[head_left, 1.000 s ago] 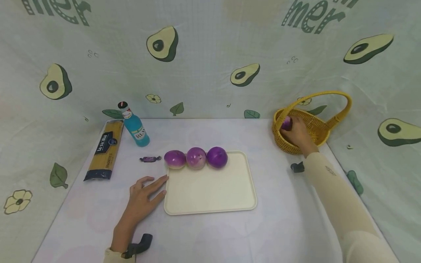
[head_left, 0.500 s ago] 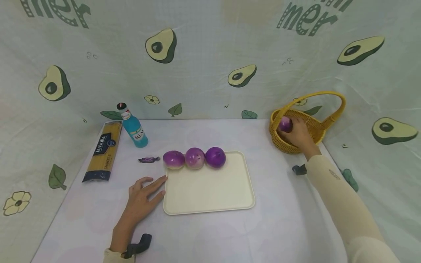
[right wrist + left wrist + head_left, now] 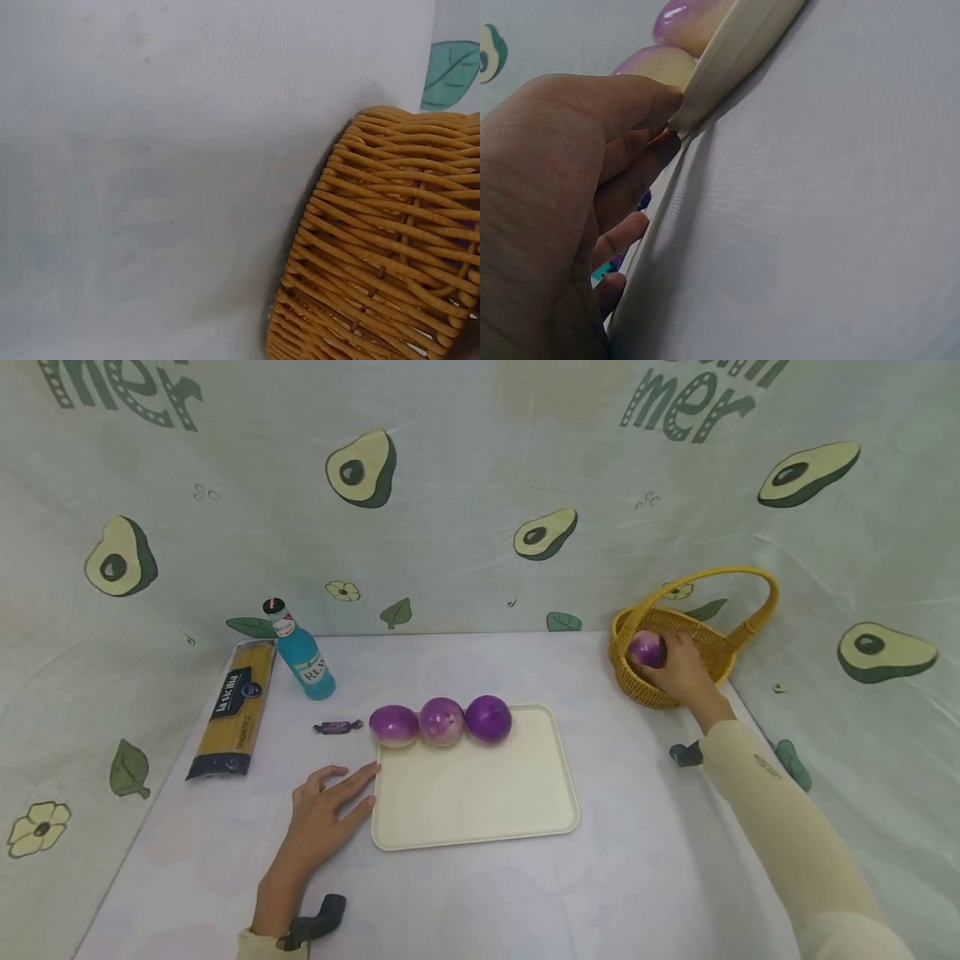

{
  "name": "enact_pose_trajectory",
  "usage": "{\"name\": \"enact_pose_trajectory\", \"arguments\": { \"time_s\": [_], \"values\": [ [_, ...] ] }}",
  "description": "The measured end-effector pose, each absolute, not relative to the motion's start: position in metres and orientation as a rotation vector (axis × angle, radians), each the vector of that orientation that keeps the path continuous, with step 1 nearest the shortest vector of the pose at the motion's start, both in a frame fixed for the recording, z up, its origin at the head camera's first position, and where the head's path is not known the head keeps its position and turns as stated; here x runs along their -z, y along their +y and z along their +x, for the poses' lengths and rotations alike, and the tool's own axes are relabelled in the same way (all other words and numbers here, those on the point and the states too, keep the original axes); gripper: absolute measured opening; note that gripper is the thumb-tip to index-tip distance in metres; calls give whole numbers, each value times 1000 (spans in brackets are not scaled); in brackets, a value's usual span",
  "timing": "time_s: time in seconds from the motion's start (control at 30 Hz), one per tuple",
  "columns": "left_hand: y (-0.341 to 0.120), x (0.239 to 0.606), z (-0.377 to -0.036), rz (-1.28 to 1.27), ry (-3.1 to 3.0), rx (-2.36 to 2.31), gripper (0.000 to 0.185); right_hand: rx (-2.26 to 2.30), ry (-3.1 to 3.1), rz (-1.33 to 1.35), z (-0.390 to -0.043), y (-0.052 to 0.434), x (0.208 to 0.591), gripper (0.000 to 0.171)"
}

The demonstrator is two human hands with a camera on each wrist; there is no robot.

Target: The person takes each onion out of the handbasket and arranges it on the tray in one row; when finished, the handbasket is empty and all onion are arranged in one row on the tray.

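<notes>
Head view takes in the whole table; wrist views are close-ups only. L wrist view shows what head view can't: the left hand (image 3: 555, 210) w/ a fingertip touching the raised lip of the cream tray (image 3: 735, 52), two pale-purple onions just past the rim. R wrist view shows only the wicker basket (image 3: 390, 240) wall from outside: tight yellow-brown woven strands, curved side, on smooth white cloth; hand itself out of shot there.

In head view the right hand (image 3: 678, 668) is at the basket (image 3: 738, 643), far right, fingers curled round a round glossy purple onion (image 3: 647, 649) held at the basket's left rim; arm in a beige sleeve, stretched out from near right. Basket is oval w/ a tall hoop handle.

Left hand (image 3: 326, 810) lies flat, palm down, fingers spread & relaxed, gripping nothing, at near-left corner of the tray (image 3: 480, 802). Tray is a smooth rounded rectangle; three onions (image 3: 441, 721) sit in a touching row on its far-left edge.
</notes>
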State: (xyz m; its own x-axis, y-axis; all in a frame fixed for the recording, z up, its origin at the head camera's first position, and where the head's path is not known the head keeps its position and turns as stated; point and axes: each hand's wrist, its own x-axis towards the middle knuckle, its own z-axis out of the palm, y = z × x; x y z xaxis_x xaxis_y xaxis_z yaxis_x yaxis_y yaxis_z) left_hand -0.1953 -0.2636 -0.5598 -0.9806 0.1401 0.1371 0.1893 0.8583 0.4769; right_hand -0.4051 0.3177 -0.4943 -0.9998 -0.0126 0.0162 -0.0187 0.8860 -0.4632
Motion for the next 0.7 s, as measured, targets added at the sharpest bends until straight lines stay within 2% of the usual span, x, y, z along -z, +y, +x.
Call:
{"name": "enact_pose_trajectory", "arguments": {
  "time_s": [0.3, 0.7],
  "values": [
    [-264, 561, -195, -256, -2927, 787, 50, -747, -3028, 74, -396, 320, 487, 81],
    [-264, 563, -195, -254, -2932, 778, 51, -755, -3040, 2, -387, 318, 486, 84]
  ]
}}
